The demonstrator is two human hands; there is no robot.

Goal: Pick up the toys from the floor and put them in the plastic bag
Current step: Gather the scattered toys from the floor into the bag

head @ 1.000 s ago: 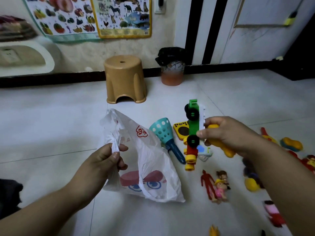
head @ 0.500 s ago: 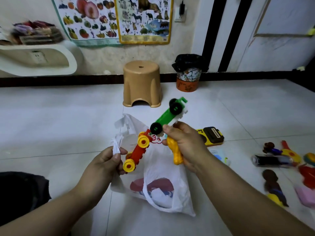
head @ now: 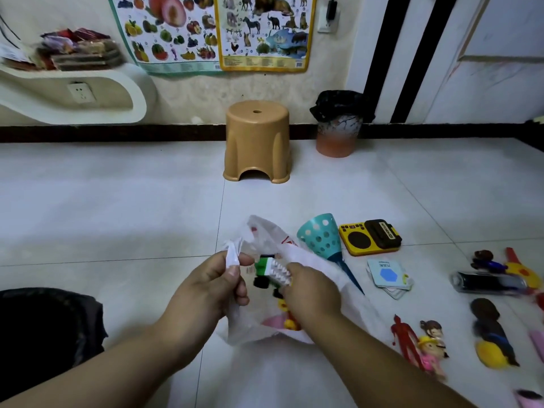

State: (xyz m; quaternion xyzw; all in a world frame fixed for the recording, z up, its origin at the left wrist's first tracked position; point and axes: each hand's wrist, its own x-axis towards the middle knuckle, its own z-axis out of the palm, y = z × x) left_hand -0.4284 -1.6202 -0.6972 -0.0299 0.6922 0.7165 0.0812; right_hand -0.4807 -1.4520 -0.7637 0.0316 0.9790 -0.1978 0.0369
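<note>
I see a pale tiled floor with thin grout lines, running back to a dark skirting strip under a rough cream wall. Two posters of fruit and animals hang on that wall, and a curved white shelf at the left carries a heap of packets, with a socket under it. A tan plastic stool stands against the wall, and just to its right a small bin lined with a black bag. Black and white vertical stripes mark the wall beyond.

My left hand has its grip pinched on the bunched edge of the white plastic bag, holding the mouth up. My right hand has its grip closed round the green and white toy truck, which sits in the bag's opening, its red and yellow end already down inside.

On the floor to the right lie a teal perforated cone touching the bag, a yellow toy radio, some cards, a red figure beside a small doll, and more toys, blurred, near the frame's edge.
</note>
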